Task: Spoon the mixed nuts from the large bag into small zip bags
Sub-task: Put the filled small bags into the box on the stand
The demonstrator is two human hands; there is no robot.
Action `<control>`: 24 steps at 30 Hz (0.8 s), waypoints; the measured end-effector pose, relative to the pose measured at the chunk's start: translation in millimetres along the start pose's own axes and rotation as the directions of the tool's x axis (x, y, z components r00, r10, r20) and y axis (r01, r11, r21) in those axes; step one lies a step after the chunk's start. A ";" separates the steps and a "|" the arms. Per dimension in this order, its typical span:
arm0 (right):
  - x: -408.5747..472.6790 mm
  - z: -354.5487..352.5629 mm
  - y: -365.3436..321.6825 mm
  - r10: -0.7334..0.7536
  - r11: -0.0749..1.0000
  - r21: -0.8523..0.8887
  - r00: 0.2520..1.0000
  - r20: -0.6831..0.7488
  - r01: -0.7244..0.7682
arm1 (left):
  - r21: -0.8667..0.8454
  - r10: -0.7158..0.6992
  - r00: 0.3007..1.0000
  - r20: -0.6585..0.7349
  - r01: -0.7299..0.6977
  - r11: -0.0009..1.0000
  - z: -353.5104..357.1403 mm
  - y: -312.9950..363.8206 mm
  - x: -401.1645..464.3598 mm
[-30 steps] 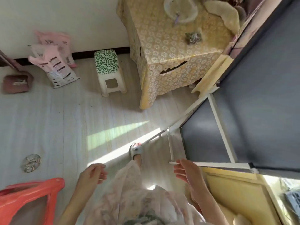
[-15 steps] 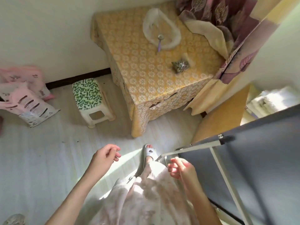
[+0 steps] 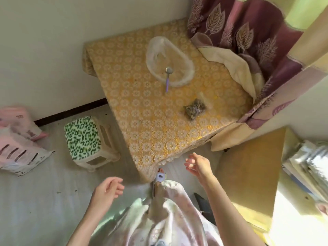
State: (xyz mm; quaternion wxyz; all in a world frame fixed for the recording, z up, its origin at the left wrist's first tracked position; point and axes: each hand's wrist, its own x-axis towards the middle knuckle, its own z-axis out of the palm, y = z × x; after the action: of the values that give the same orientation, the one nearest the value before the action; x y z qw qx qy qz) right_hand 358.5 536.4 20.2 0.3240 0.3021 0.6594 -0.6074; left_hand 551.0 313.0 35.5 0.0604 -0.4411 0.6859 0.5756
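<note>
Hands hang free at the bottom of the frame: the left hand (image 3: 106, 190) at lower centre with fingers loosely curled, holding nothing, and the right hand (image 3: 198, 166) with fingers relaxed and apart near the table (image 3: 142, 121) corner. On the yellow cloth, upper centre, the large bag (image 3: 169, 59) lies flat and looks see-through, with the spoon (image 3: 168, 79) resting on it, and a filled small zip bag (image 3: 195, 108) lies to its lower right.

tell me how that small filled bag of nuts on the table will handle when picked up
The small filled bag looks like thin clear plastic, so probably floppy and a bit slick. It bulges with nuts, so likely lumpy, shifting inside; it lies flat, unlikely to roll.
</note>
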 end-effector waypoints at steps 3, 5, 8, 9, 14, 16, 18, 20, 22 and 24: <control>40.8 12.4 -43.1 -0.033 0.996 -0.078 0.999 -0.009 0.032 | -0.003 0.033 0.999 -0.008 -0.033 0.999 -0.1 41.7 37.9; 65.6 19.3 -71.8 -0.082 0.981 -0.179 0.996 -0.020 0.077 | -0.020 0.035 0.999 0.004 -0.035 0.999 2.5 64.0 57.4; 105.4 27.0 -110.3 -0.145 0.953 -0.280 0.986 -0.078 0.118 | -0.021 0.044 0.999 0.032 -0.043 0.999 11.6 89.2 82.5; 120.0 30.4 -121.7 -0.155 0.946 -0.305 0.982 -0.110 0.115 | -0.019 0.047 0.998 0.032 -0.047 0.999 14.5 95.9 92.1; 187.8 45.0 -149.6 -0.066 0.895 -0.438 0.948 -0.313 -0.082 | 0.041 0.024 0.997 0.078 -0.027 0.999 24.0 117.0 132.2; 208.1 52.7 -151.5 -0.045 0.874 -0.464 0.925 -0.378 -0.147 | 0.061 0.021 0.996 0.087 -0.026 0.998 23.3 119.7 143.1; 220.9 61.5 -152.9 -0.062 0.853 -0.492 0.904 -0.424 -0.172 | 0.081 0.018 0.996 0.092 -0.026 0.996 20.9 120.7 151.4; 231.1 69.5 -153.2 -0.100 0.820 -0.540 0.883 -0.458 -0.187 | 0.107 0.012 0.996 0.090 -0.022 0.994 18.2 122.4 159.6; 236.7 74.6 -152.5 -0.110 0.813 -0.546 0.869 -0.483 -0.200 | 0.125 0.005 0.997 0.075 -0.015 0.992 16.9 123.9 165.9; 238.2 74.9 -152.4 -0.103 0.823 -0.533 0.870 -0.482 -0.198 | 0.126 0.003 0.998 0.067 -0.011 0.992 17.1 126.8 169.7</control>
State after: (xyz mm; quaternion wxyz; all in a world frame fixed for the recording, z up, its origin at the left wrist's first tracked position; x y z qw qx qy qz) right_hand 97.6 450.8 -80.7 0.2363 0.3527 0.8615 -0.2784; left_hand 355.8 230.0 23.0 0.1089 -0.4145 0.7200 0.5458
